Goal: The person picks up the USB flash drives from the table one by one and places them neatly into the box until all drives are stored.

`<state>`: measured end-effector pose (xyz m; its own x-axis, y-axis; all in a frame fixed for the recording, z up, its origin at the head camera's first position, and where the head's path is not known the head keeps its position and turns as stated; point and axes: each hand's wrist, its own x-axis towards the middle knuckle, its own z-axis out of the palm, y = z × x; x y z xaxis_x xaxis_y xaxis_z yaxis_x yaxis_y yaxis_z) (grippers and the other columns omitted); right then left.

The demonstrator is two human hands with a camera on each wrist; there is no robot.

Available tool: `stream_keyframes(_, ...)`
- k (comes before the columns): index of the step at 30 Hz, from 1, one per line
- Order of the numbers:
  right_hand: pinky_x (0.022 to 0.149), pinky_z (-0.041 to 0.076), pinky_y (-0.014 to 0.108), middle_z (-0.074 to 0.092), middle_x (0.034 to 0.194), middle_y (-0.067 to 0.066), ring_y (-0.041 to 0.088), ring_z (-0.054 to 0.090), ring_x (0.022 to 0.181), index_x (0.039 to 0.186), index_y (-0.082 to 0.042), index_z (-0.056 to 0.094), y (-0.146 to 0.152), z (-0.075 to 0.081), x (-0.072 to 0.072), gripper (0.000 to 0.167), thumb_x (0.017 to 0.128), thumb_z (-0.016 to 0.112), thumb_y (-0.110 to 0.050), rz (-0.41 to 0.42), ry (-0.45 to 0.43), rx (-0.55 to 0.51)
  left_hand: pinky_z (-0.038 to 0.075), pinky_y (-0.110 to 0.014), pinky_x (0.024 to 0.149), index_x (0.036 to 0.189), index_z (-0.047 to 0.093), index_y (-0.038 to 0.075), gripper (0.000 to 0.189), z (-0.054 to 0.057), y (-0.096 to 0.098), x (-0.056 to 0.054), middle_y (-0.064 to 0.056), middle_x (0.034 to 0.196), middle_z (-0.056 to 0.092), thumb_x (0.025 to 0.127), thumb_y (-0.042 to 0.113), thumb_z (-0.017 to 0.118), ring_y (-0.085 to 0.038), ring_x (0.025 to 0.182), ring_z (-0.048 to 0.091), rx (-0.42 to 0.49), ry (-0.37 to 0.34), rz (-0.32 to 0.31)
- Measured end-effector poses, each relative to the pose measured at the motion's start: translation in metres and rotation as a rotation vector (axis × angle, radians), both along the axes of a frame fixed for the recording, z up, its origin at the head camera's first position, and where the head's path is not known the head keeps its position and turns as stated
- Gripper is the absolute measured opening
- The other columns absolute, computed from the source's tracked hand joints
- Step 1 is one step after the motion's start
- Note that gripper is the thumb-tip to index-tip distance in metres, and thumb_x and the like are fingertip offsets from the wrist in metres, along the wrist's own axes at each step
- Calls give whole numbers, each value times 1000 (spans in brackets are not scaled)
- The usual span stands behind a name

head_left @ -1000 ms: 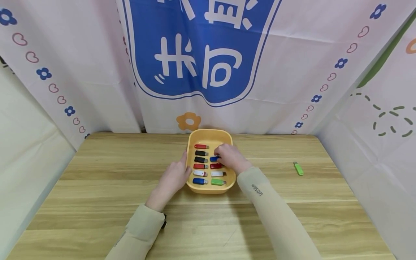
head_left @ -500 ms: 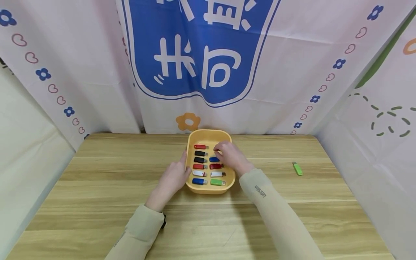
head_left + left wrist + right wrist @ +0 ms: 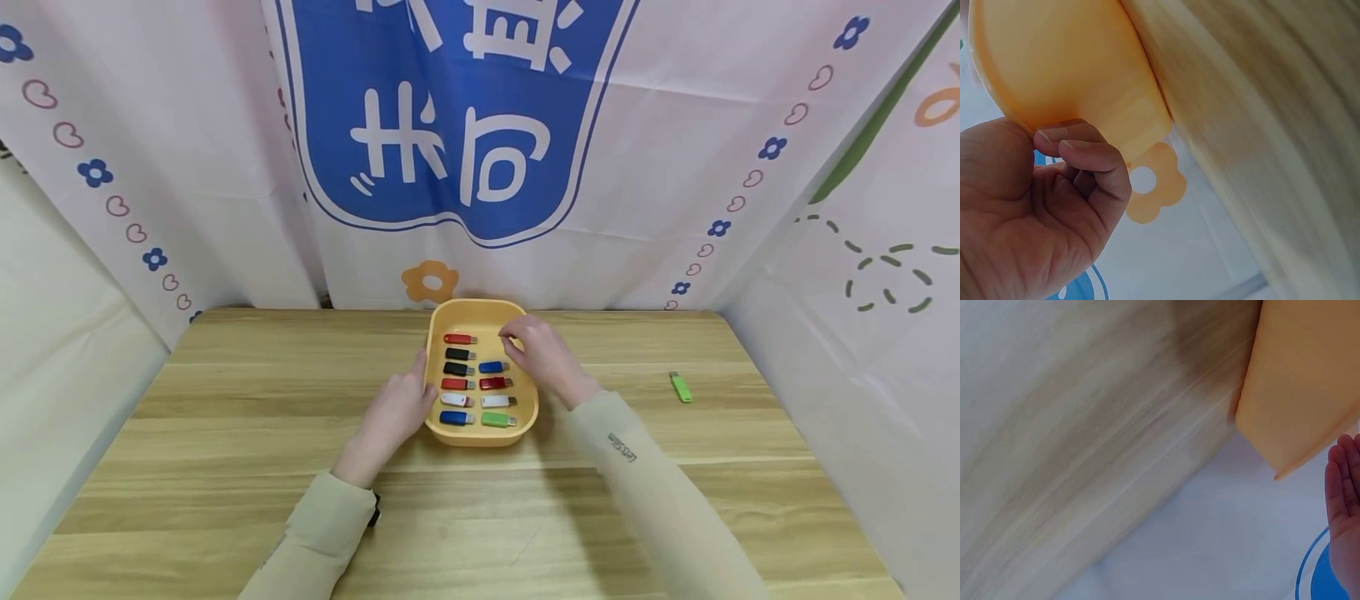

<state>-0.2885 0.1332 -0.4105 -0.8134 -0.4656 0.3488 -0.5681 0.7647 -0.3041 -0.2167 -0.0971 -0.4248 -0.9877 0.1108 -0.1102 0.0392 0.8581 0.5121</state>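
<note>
In the head view a yellow plastic tray (image 3: 480,440) stands on the wooden table, holding two columns of USB flash drives. The right column includes a blue USB drive (image 3: 492,367), a dark red one (image 3: 495,383), a white one (image 3: 497,402) and a green one (image 3: 498,420). My left hand (image 3: 399,407) pinches the tray's left rim; in the left wrist view its fingertips (image 3: 1063,134) meet the outer wall. Above the tray's right side hovers my right hand (image 3: 546,354), holding nothing, its fingers fairly straight in the right wrist view.
Another green USB drive (image 3: 681,387) lies on the table (image 3: 247,433) to the right of the tray. A printed cloth (image 3: 360,267) hangs behind the table's back edge, with white cloth sides at left and right.
My right hand has let go of the blue USB drive and drawn up and to the right, uncovering it. The left hand stays on the rim; the view has shifted slightly.
</note>
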Motion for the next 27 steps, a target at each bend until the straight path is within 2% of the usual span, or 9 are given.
stream_keyframes(7, 87, 57, 40, 74, 99, 13, 27, 69, 94, 97, -1, 74, 22, 6, 4, 9, 91, 67, -4, 36, 83, -53, 42, -25, 44, 159, 19, 3, 67, 1, 0, 0, -8, 68, 56, 103, 20, 52, -16, 48, 52, -2, -18, 3)
stream_keyframes(13, 83, 58, 42, 74, 92, 14, 28, 70, 88, 92, 1, 73, 50, 4, 2, 6, 87, 70, 1, 61, 160, -98, 41, -25, 44, 159, 19, 3, 67, 0, 0, -1, -7, 66, 54, 103, 20, 52, -16, 48, 51, -13, -5, 0)
stream_keyframes(19, 83, 57, 43, 74, 96, 14, 29, 69, 90, 95, 0, 73, 79, 4, 5, 8, 88, 70, -2, -1, 96, -65, 38, -25, 42, 156, 25, -1, 65, -2, -1, -1, -6, 62, 53, 101, 16, 54, -15, 45, 49, -16, 75, -25)
stream_keyframes(27, 83, 57, 46, 73, 98, 17, 31, 68, 92, 100, 2, 73, 116, -2, 10, 13, 89, 70, -5, -48, 16, -4, 37, -24, 41, 156, 25, -1, 65, -2, 0, 0, -5, 61, 52, 101, 16, 54, -15, 45, 48, -22, 82, -27)
